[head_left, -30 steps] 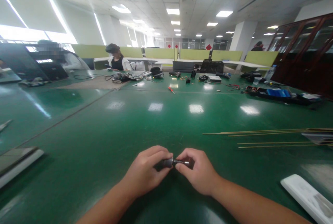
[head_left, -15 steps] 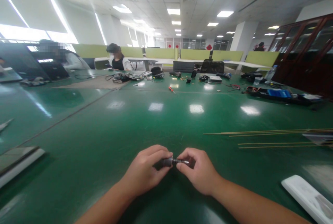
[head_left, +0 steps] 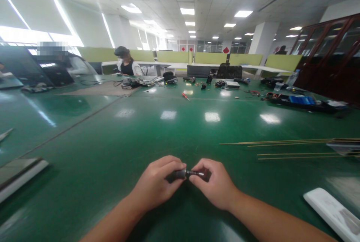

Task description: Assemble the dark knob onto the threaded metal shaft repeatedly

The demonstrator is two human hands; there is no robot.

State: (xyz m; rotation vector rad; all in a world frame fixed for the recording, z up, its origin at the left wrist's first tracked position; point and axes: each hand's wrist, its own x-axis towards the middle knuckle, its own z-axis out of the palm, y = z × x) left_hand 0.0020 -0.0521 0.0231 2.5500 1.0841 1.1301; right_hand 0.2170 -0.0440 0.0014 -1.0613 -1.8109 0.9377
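Note:
Both of my hands meet low over the green table (head_left: 118, 148). My left hand (head_left: 154, 185) is closed around the thick dark end of a small metal tool (head_left: 186, 174). My right hand (head_left: 215, 185) pinches its thin shaft from the right side. Only a short stretch of the tool shows between the two sets of fingers; the rest is hidden in my palms.
Thin brass rods (head_left: 289, 142) lie to the right, with a white flat device (head_left: 333, 212) nearer me. A grey-edged panel (head_left: 19, 174) sits at the left. Tools, cables and a red screwdriver (head_left: 185, 96) lie at the far side, where a seated person (head_left: 126, 64) works.

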